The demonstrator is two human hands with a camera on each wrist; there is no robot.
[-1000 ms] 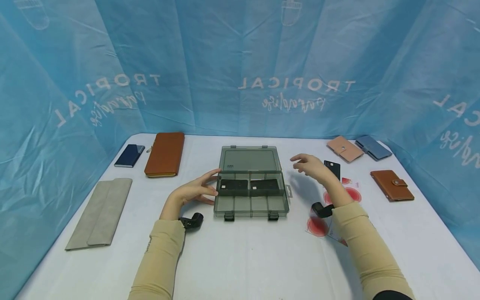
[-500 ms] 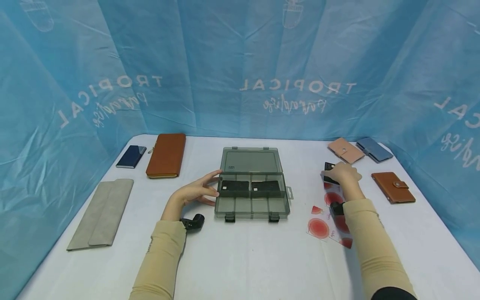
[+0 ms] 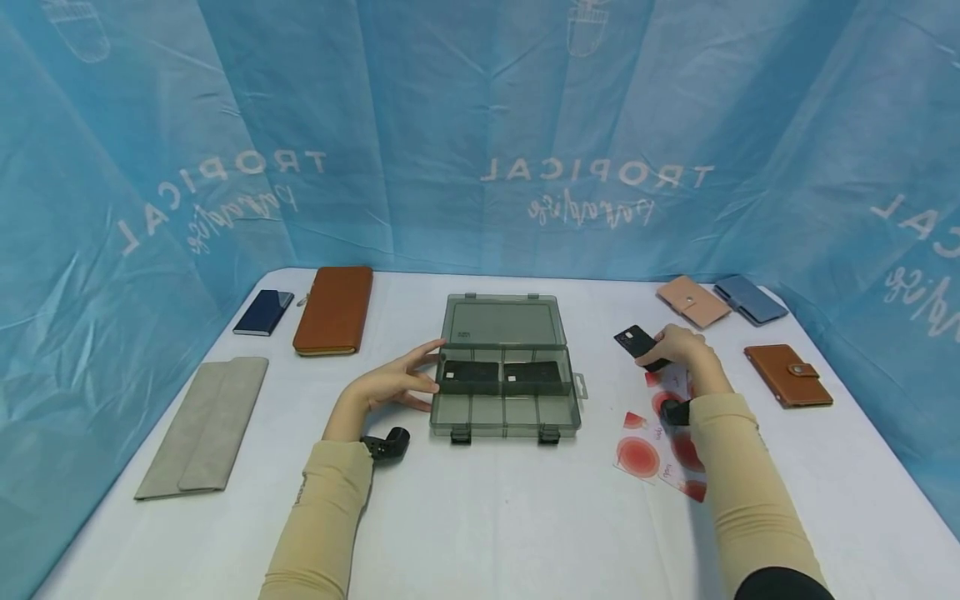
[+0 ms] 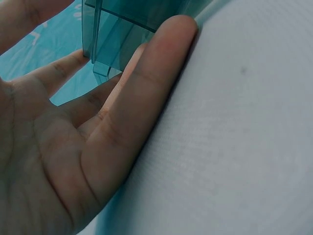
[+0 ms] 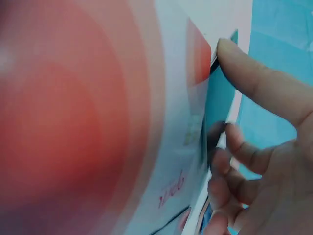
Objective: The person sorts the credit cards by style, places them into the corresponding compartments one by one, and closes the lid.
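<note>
In the head view my left hand (image 3: pixel 390 385) rests against the left side of a clear grey-green divided box (image 3: pixel 504 414), its fingers spread. The left wrist view has those fingers (image 4: pixel 151 63) along the box wall (image 4: pixel 117 36). The box's lid lies back, and two black cards (image 3: pixel 470 372) sit side by side in its rear compartments. To the right, my right hand (image 3: pixel 681 347) pinches a black card (image 3: pixel 634 339) with a small chip mark, held at a slant over the table.
Cards with red fruit prints (image 3: pixel 638 457) lie below my right hand. At right are a pink wallet (image 3: pixel 693 301), a blue wallet (image 3: pixel 750 300) and a brown wallet (image 3: pixel 787 376). At left are a grey folder (image 3: pixel 202 429), a brown notebook (image 3: pixel 333 311) and a navy booklet (image 3: pixel 262 312).
My right hand has moved right to the black card, taken hold of it and turned it aslant to the left, off the fruit-print cards. My left hand stays at the box.
</note>
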